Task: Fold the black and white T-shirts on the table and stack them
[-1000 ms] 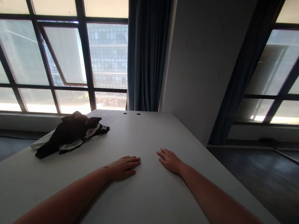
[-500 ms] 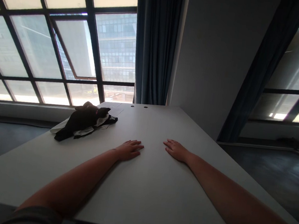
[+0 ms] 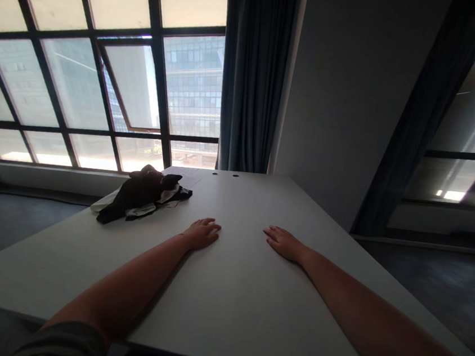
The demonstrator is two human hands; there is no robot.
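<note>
My left hand [image 3: 201, 234] rests palm down on the white table [image 3: 224, 301], its fingers apart and slightly bent, holding nothing. Across a gap of bare tabletop, my right hand [image 3: 284, 243] also lies palm down with fingers stretched out and nothing in it. Beyond my left hand, toward the far left edge of the table, sits a crumpled heap of black and white cloth [image 3: 140, 193]. Neither hand touches the heap; my left is the nearer one.
Flat sheets that look like paper [image 3: 189, 177] lie behind the cloth heap. Two dark round holes, one of them a cable hole [image 3: 235, 175], mark the table's far end. A blue curtain [image 3: 254, 78] hangs beyond, beside a large window [image 3: 69, 81] with one tilted pane.
The view has shifted a little up and to the left. My left hand has drawn slightly back, its fingers more bent. My right hand looks much the same.
</note>
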